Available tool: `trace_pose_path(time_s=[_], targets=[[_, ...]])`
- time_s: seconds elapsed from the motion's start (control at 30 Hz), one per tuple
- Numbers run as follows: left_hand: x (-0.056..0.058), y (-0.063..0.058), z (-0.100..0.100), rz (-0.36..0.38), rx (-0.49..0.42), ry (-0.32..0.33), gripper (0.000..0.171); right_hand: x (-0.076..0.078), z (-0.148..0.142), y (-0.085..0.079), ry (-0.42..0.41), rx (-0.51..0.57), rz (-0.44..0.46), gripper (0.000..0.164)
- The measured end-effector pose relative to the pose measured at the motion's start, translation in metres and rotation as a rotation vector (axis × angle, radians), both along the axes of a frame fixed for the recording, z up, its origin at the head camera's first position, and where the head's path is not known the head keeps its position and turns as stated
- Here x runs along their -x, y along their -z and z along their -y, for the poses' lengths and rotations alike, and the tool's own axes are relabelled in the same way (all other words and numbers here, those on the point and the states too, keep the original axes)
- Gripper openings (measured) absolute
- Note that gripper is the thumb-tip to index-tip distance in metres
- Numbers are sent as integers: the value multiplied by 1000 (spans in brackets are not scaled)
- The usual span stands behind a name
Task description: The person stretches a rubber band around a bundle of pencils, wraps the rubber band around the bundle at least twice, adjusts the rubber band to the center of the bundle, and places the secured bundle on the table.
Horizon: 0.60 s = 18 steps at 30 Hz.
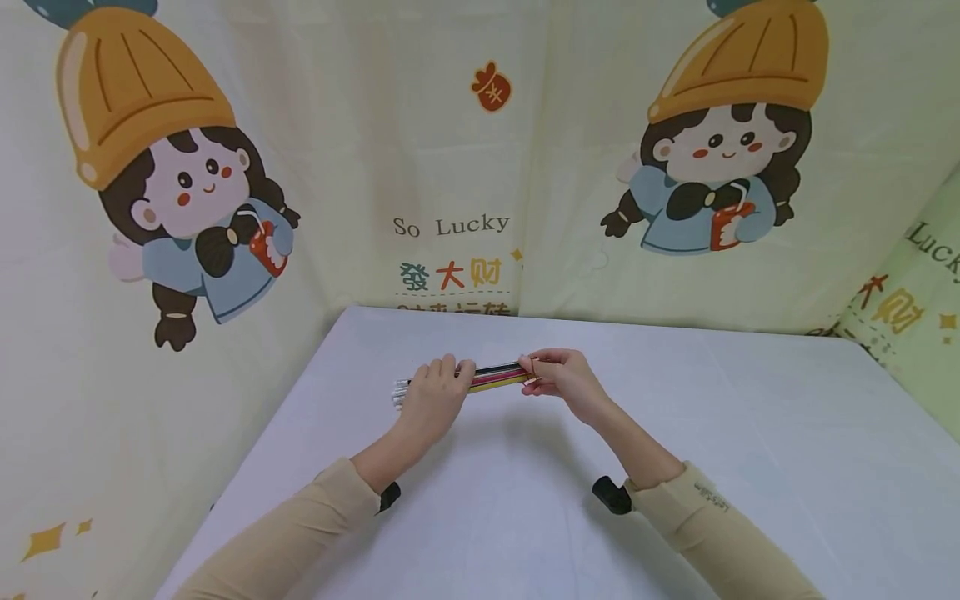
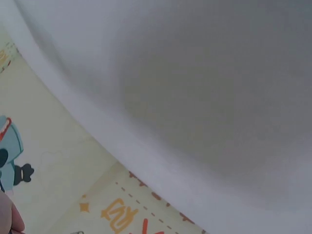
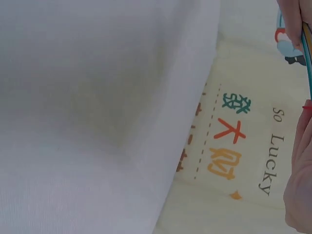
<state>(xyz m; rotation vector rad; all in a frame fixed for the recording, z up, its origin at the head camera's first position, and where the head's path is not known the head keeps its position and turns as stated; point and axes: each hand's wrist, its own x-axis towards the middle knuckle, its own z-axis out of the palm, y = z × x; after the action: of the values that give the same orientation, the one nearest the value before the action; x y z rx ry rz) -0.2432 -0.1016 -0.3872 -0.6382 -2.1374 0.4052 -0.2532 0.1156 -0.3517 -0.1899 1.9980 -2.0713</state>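
Note:
My left hand (image 1: pixel 433 404) grips a bundle of slim coloured pencils (image 1: pixel 491 377), fingers over the top. White ends of the pencils stick out to its left, and black, pink and yellow lengths show between the hands. At the bundle's right end, my right hand (image 1: pixel 568 385) pinches a thin reddish band (image 1: pixel 534 367) with thumb and fingers. In the right wrist view, teal and orange pencils (image 3: pixel 307 46) run between the two hands at the right edge. Only a bit of a hand (image 2: pixel 10 214) shows in the left wrist view's lower left corner.
Both hands are above a white-covered table (image 1: pixel 517 508), with their shadows falling on it. A pale printed cloth (image 1: pixel 450 150) hangs behind and along the sides. A black wrist device (image 1: pixel 612 495) juts out under the right sleeve, another (image 1: pixel 389 497) under the left.

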Motion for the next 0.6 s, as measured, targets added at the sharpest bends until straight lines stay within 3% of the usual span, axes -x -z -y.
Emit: trace_pose_path(time_s=[0.2,0.3,0.47,0.6], targets=[[2,-3,4,-36,-47,-60,21,-1,-5,6,5,67,-9,15],[3,-4,6,-35,-74,-64,26,-2,-12,14,-29,48,-66,8],[3,-6,5,14,-113,-76,37,-5,-17,28,-149,-86,-217,16],[3,-10,2,63,-136,-93,44,-9,-15,33,-174,-107,-276,20]])
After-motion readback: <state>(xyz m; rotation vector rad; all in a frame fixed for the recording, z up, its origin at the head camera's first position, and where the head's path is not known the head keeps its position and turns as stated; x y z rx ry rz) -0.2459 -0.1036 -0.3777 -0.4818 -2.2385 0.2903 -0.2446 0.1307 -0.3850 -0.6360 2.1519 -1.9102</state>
